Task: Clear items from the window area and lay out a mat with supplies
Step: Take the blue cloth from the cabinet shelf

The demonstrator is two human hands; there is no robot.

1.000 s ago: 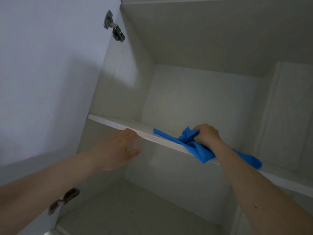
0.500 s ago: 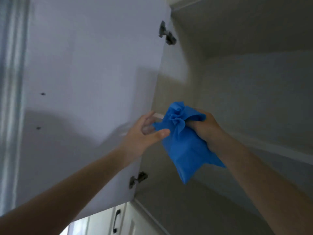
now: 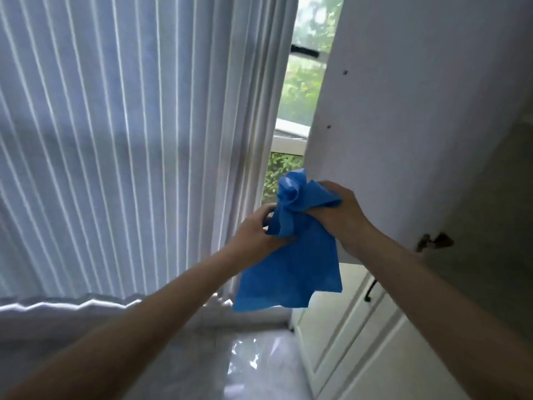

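Note:
A crumpled blue cloth hangs in the air in front of me, held by both hands. My right hand grips its bunched top, close to the open white cupboard door. My left hand pinches a fold on the cloth's left side. The cloth's lower part drapes loosely below both hands.
White pleated curtains cover the window on the left, with a gap showing glass and greenery. White lower cabinets with a dark handle stand at the right. A glossy grey floor lies below.
The blue cloth came off the cupboard shelf in my right hand. My left hand has taken hold of it too. My view has swung left from the cupboard to the curtained window.

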